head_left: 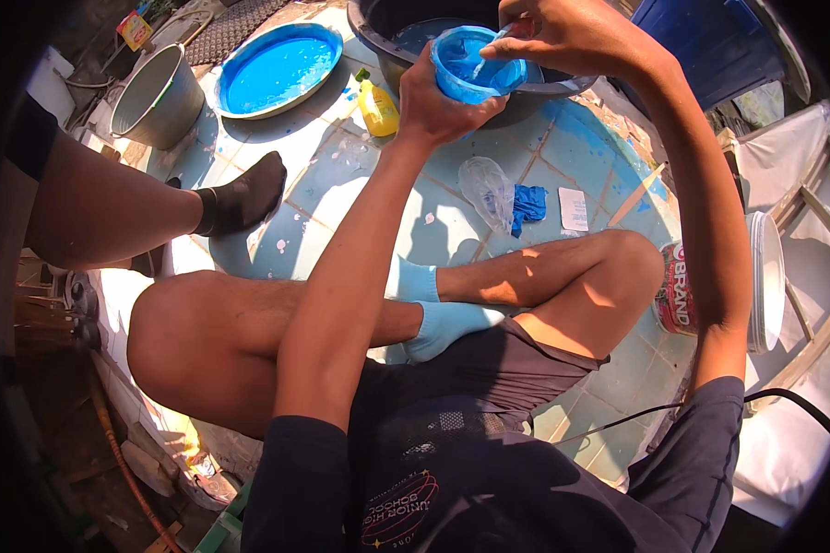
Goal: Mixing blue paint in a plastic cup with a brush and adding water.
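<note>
Right grip (563,39) partly beyond top edge

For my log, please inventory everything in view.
bowl: 1, blue, top centre
stick: 1, bluish, in bowl
tub: 1, black, behind bowl
basin: 1, pale, blue liquid inside, upper left
bucket: 1, grey, beside basin
packet: 1, yellow, upper left
bottle: 1, yellow, near basin
plastic bag: 1, clear, centre
crumpled item: 1, blue, beside bag
card: 1, white, centre
wood strip: 1, tan, beside card
pail: 1, white, right
container: 1, blue, upper right
cable: 1, black, lower right
tiled floor: 1, teal, centre
another person's foot: 1, black sock, left
own feet: 2, blue socks, centre
left hand: 1, bare, around bowl
right hand: 1, bare, holding stick
</note>
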Demonstrator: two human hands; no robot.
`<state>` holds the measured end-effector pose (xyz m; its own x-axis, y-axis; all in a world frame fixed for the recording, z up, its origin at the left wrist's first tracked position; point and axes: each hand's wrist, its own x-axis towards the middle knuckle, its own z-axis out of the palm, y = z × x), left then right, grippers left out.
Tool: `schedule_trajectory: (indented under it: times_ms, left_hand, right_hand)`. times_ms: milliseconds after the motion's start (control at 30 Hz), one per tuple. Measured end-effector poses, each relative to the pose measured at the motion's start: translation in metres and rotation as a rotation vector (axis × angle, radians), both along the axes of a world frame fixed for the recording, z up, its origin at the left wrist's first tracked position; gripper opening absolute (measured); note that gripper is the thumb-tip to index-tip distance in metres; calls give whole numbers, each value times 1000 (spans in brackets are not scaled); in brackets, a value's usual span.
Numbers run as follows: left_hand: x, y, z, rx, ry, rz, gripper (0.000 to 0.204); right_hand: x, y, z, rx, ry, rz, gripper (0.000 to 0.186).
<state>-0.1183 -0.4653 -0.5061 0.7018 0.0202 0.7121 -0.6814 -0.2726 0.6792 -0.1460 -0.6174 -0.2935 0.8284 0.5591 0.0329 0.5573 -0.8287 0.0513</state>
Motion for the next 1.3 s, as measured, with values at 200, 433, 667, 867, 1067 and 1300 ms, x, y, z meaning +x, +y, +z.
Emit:
schedule_trajectory:
  times_ms: [200, 433, 667, 867, 1067, 1300]
  left_hand:
    - [-24, 1, -22, 37, 19, -2, 70]
    - [-50, 22, -53, 168, 193, -255, 69]
    - [-52, 60, -127, 208, 326, -578, 68]
    - [-54, 71, -154, 80, 281, -560, 87]
    - [-59, 77, -165, 31, 328, -498, 91]
    - [-58, 81, -158, 150, 488, -486, 93]
  right_hand:
    - [7, -2, -39, 108, 140, 77, 36]
    - [-16, 7, -110, 252, 348, -90, 30]
    - [-38, 17, -165, 419, 413, 35, 19]
    - [-46, 23, -191, 534, 394, -35, 18]
    - [-54, 34, -211, 525, 258, -16, 22]
    - [-58, 45, -225, 412, 212, -11, 21]
